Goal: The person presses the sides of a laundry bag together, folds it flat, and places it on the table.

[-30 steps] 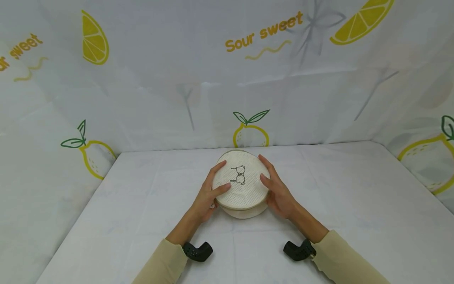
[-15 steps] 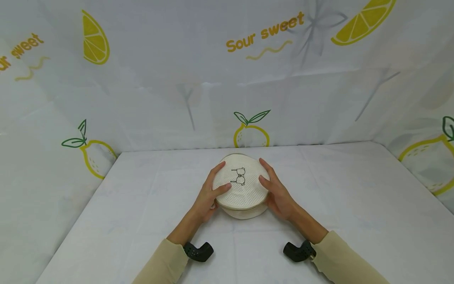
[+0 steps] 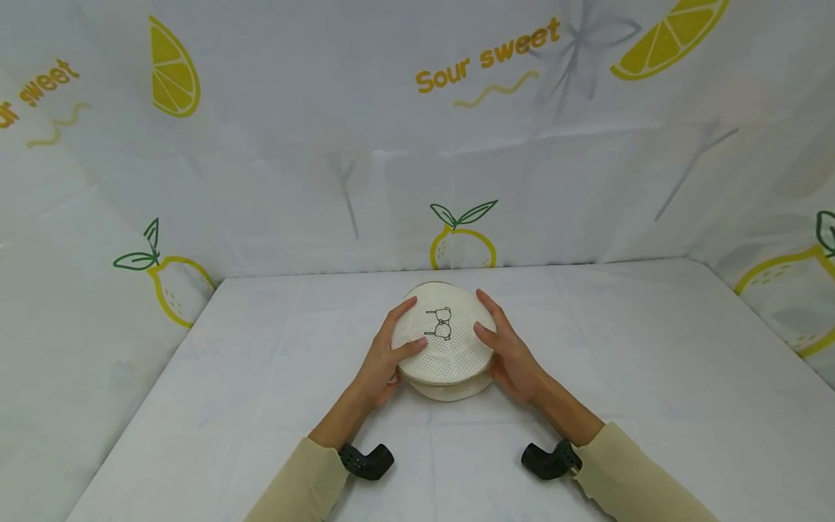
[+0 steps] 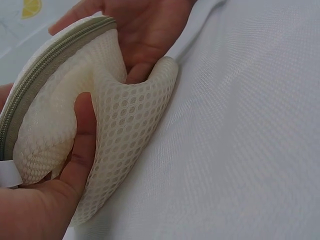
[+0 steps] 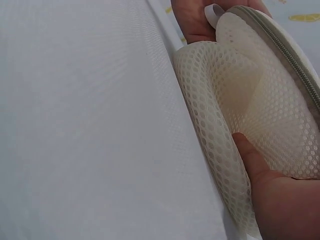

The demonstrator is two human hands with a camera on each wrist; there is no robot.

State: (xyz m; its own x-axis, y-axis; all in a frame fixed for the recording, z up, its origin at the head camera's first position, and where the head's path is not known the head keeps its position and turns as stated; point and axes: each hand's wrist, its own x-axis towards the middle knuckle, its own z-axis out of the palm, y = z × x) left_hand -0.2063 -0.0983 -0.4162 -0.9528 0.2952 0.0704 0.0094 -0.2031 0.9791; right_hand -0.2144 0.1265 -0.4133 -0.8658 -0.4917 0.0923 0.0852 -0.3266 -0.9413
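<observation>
A round cream mesh laundry bag stands between both hands at the middle of the table, its top tilted towards me and bearing a dark line print. My left hand grips its left side, thumb on the top. On the other side my right hand holds it the same way. In the left wrist view the mesh wall folds inwards below an olive zip, a finger pressed into the fold. The right wrist view shows the soft lower mesh bulging beside a finger, with a small white tab beyond.
A white cloth covers the table. Behind it hangs a pale curtain printed with lemons and lettering. Black wrist devices sit at both beige sleeves.
The far edge of the bag's top has dipped slightly towards me, and my right fingers have come down a little with it. Both hands keep their grip.
</observation>
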